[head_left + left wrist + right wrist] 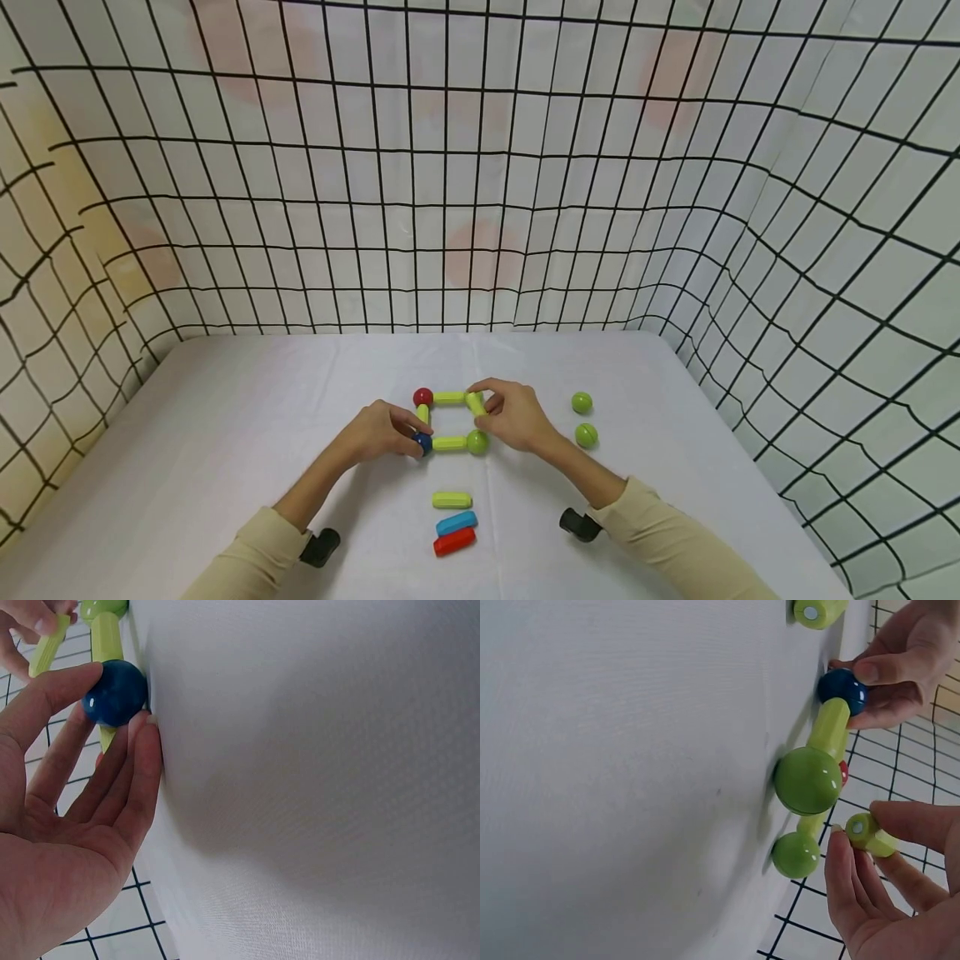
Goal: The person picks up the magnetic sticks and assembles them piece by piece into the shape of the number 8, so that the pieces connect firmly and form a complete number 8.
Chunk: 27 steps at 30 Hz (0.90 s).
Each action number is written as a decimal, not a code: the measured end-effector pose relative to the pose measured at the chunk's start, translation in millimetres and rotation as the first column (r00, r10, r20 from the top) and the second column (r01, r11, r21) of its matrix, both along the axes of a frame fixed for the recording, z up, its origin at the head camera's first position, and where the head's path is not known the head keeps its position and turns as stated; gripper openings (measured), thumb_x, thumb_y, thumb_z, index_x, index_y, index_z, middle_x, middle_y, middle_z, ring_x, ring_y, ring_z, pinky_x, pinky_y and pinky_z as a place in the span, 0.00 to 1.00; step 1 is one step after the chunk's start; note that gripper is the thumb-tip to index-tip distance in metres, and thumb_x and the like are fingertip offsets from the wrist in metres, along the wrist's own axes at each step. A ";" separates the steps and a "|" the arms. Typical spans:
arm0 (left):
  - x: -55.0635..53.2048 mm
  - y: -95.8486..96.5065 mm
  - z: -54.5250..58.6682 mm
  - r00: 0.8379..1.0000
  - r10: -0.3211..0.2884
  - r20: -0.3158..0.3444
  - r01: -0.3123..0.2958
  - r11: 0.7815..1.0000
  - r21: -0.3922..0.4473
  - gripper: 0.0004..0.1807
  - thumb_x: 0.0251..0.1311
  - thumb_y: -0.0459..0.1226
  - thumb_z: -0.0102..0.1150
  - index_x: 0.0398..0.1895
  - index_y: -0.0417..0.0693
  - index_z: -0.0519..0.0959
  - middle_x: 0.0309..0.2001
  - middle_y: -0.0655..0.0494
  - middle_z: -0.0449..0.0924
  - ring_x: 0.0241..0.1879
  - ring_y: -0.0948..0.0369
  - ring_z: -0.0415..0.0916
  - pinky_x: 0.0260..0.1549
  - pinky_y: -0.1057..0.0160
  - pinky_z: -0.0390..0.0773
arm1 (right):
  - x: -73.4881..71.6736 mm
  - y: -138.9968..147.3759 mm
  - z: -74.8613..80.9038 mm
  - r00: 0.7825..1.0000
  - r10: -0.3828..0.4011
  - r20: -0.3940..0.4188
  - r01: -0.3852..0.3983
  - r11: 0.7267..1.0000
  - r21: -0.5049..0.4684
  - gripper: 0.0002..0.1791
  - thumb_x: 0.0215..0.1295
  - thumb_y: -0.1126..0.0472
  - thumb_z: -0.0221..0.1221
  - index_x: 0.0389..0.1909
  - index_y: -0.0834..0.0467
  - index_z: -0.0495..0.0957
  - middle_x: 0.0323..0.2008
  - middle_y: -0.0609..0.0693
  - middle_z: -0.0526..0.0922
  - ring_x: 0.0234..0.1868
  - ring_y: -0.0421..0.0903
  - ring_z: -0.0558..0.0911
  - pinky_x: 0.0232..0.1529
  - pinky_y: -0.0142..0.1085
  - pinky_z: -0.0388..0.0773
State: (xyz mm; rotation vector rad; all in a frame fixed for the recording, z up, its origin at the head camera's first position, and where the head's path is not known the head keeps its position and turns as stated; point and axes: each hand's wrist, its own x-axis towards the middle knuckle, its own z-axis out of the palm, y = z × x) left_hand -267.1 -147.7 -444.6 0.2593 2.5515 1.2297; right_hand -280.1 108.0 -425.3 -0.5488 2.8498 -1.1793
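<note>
My left hand (382,432) grips a blue ball (115,693) between thumb and fingers, at the near left corner of a figure of balls and rods. Yellow-green rods link it to a red ball (423,397) behind it and a green ball (477,442) to its right. Another rod (449,398) runs from the red ball to a far green ball (796,855). My right hand (516,414) pinches a loose yellow-green rod (871,834) over the figure's right side. That rod's near end shows a round silvery disc and stands apart from the near green ball.
Two green balls (582,402) lie right of my right hand. Nearer me are a yellow-green rod (452,500), a blue rod (456,523) and a red rod (454,542). Black netting (446,200) rises behind and beside the white-covered table (247,400).
</note>
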 end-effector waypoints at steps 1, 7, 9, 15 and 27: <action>-0.1 0.0 -0.3 1.000 0.000 -0.001 0.000 1.000 0.001 0.12 0.51 0.39 0.76 0.41 0.56 0.90 0.37 0.59 0.88 0.36 0.61 0.76 0.36 0.66 0.76 | -0.1 -0.4 -1.0 1.000 -0.014 0.004 0.014 1.000 -0.018 0.22 0.56 0.65 0.70 0.53 0.50 0.83 0.35 0.49 0.86 0.35 0.42 0.82 0.36 0.34 0.80; -0.8 -0.1 -1.5 1.000 -0.002 -0.007 0.002 1.000 0.007 0.12 0.51 0.38 0.76 0.41 0.55 0.90 0.37 0.59 0.88 0.36 0.61 0.76 0.36 0.65 0.77 | -1.8 -3.1 -5.2 0.998 -0.060 -0.003 0.060 0.994 -0.094 0.22 0.54 0.65 0.71 0.52 0.54 0.83 0.32 0.51 0.87 0.31 0.41 0.83 0.33 0.34 0.79; -0.6 -0.1 -1.4 1.000 -0.002 -0.006 0.002 1.000 0.007 0.12 0.51 0.38 0.76 0.41 0.55 0.90 0.37 0.58 0.88 0.36 0.61 0.76 0.36 0.65 0.77 | -2.5 -3.8 -6.9 0.998 -0.066 -0.008 0.065 0.993 -0.103 0.22 0.54 0.65 0.71 0.52 0.54 0.83 0.32 0.51 0.87 0.31 0.41 0.83 0.32 0.33 0.79; -1.0 -0.1 -2.4 1.000 -0.004 -0.006 0.004 1.000 0.008 0.12 0.51 0.38 0.76 0.42 0.54 0.90 0.38 0.58 0.88 0.36 0.61 0.76 0.36 0.65 0.77 | -2.5 -6.0 -10.6 0.996 -0.089 0.004 0.089 0.989 -0.118 0.21 0.55 0.64 0.71 0.51 0.53 0.83 0.31 0.50 0.87 0.30 0.40 0.83 0.32 0.32 0.79; -0.3 -0.9 -1.3 1.000 -0.015 -0.017 0.015 1.000 0.009 0.12 0.51 0.39 0.76 0.41 0.54 0.90 0.38 0.58 0.88 0.36 0.61 0.76 0.36 0.65 0.76 | -4.9 -7.9 -18.2 0.995 -0.096 0.018 0.098 0.989 -0.112 0.21 0.55 0.63 0.72 0.51 0.54 0.81 0.30 0.50 0.88 0.29 0.39 0.84 0.32 0.32 0.78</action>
